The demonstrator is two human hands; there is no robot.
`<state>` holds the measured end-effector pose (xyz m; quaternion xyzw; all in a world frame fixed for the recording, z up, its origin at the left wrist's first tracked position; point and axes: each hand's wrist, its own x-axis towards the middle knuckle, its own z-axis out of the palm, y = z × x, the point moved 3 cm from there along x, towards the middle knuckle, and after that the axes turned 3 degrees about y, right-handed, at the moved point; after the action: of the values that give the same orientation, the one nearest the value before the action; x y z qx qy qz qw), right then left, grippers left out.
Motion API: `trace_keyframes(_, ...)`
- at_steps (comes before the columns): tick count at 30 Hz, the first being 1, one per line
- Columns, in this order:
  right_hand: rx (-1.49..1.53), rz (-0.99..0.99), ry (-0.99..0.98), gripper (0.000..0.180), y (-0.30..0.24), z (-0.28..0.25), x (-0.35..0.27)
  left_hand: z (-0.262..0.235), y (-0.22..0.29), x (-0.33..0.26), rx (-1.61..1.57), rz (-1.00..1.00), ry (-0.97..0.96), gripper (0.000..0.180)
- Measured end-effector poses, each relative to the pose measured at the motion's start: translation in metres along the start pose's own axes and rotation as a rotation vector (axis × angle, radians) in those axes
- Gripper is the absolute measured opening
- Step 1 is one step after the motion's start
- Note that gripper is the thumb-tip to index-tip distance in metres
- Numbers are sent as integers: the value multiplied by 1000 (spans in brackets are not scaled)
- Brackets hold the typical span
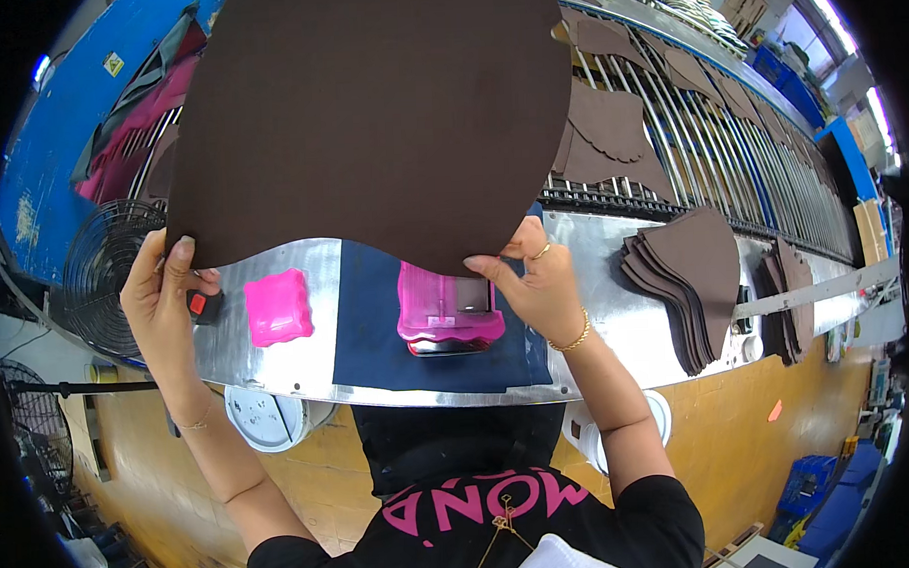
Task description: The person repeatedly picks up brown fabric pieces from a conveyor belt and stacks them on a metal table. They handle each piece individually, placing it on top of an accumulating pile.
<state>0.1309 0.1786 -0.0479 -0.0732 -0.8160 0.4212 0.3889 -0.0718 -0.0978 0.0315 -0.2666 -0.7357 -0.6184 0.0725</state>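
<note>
Steel worktop point(616, 308) below: left hand point(160, 294) and right hand point(540, 286) each pinch the brown leather panel point(369, 117)'s lower edge; keep both grips level, panel taut.

Person's wearing a black short-sleeved T-shirt point(483, 523) w/ big pink lettering across the chest, upside down from this cam. Thin gold necklace point(501, 528) w/ small pendant hanging over the print. Both forearms bare below the short sleeves. Right hand point(545, 286): gold ring point(541, 251) on one finger, plus chunky gold chain bracelet point(577, 337) at the wrist. Left hand point(160, 294): no ring visible, just a v. fine bracelet point(192, 425) round the wrist. White cloth point(559, 563) at the lap, bottom edge.
</note>
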Motion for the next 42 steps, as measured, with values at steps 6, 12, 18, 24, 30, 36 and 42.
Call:
trace_keyframes(6,-167,-166,-53,16,-3,5,-1,-8,-12,-4,23,-65,-38,18)
trace_keyframes(12,-317,-191,-14,14,5,-31,-24,33,-42,-23,-38,-172,-246,10)
trace_keyframes(18,-414,22,3,20,41,-77,-80,99,-31,-34,184,-55,-485,6)
trace_keyframes(24,-320,383,209,13,56,-134,-137,160,-1,-43,232,301,-629,9)
trace_keyframes(30,-221,488,369,16,42,-214,-162,217,28,-59,297,625,-798,13)
trace_keyframes(36,-283,422,392,27,44,-247,-142,276,81,-14,121,864,-634,3)
trace_keyframes(42,-529,125,829,65,30,-247,-55,330,157,38,266,1260,-114,11)
